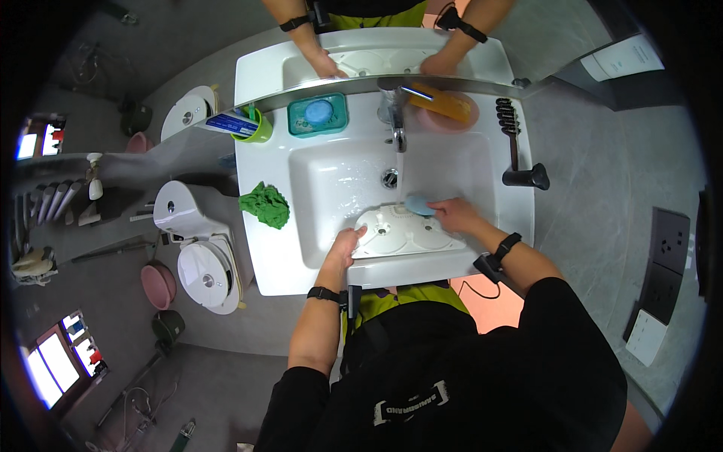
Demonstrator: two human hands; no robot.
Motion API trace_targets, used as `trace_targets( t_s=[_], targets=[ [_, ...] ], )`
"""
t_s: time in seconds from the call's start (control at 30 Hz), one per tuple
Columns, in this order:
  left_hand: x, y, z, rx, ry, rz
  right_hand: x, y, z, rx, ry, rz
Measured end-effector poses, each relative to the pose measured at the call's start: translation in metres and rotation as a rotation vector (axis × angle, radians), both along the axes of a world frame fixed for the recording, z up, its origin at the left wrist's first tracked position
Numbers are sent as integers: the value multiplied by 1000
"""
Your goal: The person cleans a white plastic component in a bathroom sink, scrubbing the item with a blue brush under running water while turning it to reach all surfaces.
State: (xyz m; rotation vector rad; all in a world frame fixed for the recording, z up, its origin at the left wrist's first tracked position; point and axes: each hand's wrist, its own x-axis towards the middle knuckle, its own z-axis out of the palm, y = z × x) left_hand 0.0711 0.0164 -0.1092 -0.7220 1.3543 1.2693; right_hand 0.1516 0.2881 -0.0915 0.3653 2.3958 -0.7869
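My left hand [349, 245] grips the left end of a white plastic panel [410, 233] with rounded, ring-shaped mouldings. The panel lies tilted over the front part of the white sink [316, 203]. In my right hand [456, 216] is a light-blue oval scrubber [419, 205], pressed at the panel's far edge; whether it is a sponge or a brush I cannot tell. Water runs from the chrome faucet [395, 124] down beside the scrubber. Behind the panel shows the metal drain [389, 178].
A crumpled green cloth [265, 206] lies on the left rim. Along the back stand a green cup [261, 129], a teal soap dish [296, 124] with blue soap [318, 112], and an orange packet [444, 104]. A dark brush [510, 135] lies right. A toilet [197, 226] is left.
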Motion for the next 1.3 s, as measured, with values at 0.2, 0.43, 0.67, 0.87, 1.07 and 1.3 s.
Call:
trace_targets(
  t_s=[0.2,0.43,0.67,0.87,1.07,1.3],
  targets=[
    [3,-5,-11,-15,35,39,-30,-32,9,-54,-37,-15],
    [-1,-6,-15,15,11,49,-11,30,-5,79,-39,178],
    [2,2,1,-78,48,13,-16,-38,0,-85,92,93],
    [6,-5,-5,-39,59,65,-27,2,-11,4,43,113],
    [1,8,14,-129,86,25,-6,-1,15,-35,-49,173],
    [2,-1,-3,-14,90,87,-18,-27,10,-51,46,59]
  ],
)
